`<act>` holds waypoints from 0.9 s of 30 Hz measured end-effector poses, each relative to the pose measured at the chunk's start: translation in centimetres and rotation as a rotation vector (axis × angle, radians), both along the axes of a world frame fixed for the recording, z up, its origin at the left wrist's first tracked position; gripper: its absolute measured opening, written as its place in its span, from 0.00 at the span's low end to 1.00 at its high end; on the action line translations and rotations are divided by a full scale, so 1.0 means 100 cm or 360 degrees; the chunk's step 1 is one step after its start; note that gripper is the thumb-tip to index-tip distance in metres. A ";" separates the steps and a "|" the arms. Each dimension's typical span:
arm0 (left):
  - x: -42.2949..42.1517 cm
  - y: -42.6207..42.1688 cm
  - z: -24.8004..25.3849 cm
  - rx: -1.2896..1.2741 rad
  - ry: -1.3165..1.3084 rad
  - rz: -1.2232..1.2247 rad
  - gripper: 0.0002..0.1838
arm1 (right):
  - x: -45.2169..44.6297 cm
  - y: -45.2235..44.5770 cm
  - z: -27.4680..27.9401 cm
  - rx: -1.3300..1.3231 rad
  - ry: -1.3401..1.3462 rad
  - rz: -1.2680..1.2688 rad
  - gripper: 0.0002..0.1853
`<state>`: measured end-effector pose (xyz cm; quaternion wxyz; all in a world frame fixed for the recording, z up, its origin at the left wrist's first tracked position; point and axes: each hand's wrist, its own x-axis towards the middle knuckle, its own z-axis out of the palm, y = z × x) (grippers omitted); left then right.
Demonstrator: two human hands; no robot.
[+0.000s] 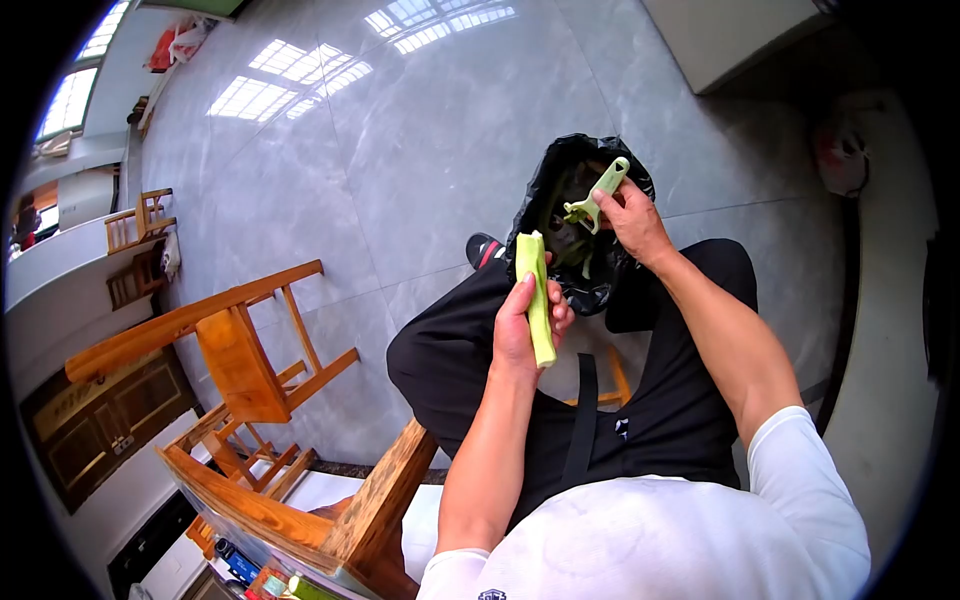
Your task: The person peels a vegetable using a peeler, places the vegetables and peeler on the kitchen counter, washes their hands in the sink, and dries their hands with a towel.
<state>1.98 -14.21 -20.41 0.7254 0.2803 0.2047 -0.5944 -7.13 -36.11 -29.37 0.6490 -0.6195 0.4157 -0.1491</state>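
Note:
My left hand (520, 325) is wrapped around a pale green vegetable stalk (537, 305), which looks like celtuce and is held nearly upright in view. Its surface is smooth, with a whitish cut top end. In my right hand (634, 218) is a light green peeler (609, 180), gripped by its handle between thumb and fingers. The peeler's head is just up and right of the stalk, apart from it. Below both hands, between my knees, stands a bin lined with a black plastic bag (535, 195). Greenish peelings (572, 248) lie inside it.
Wooden chairs (240, 365) stand on the left, and a wooden table corner (385, 490) is close by my left arm. Grey tiled floor (430, 140) spreads ahead. A pale cabinet (730, 35) is at the upper right, with a plastic bag (842, 160) near the right wall.

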 end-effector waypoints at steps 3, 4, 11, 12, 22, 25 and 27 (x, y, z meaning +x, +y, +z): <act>0.009 -0.013 -0.011 0.0135 -0.0197 -0.0003 0.19 | 0.001 0.004 0.027 0.0318 -0.0138 -0.0033 0.15; 0.011 -0.018 -0.012 0.0176 -0.0317 0.0001 0.18 | 0.001 0.004 0.033 0.0359 -0.0171 0.0016 0.14; 0.016 -0.052 -0.031 0.0420 -0.0726 -0.0184 0.15 | 0.001 0.011 0.069 0.0444 -0.0277 0.0078 0.12; 0.014 -0.057 -0.030 0.0440 -0.0815 -0.0185 0.15 | 0.001 0.011 0.072 0.0458 -0.0270 0.0084 0.13; 0.009 -0.072 -0.036 0.0679 -0.0998 -0.0262 0.09 | 0.001 0.002 0.056 0.0384 -0.0216 0.0142 0.12; 0.010 -0.072 -0.041 0.0727 -0.0924 -0.0259 0.08 | 0.007 0.008 0.035 0.0403 -0.0203 0.0061 0.12; 0.011 -0.070 -0.046 0.0754 -0.0879 -0.0248 0.08 | 0.010 0.011 0.023 0.0387 -0.0179 0.0036 0.12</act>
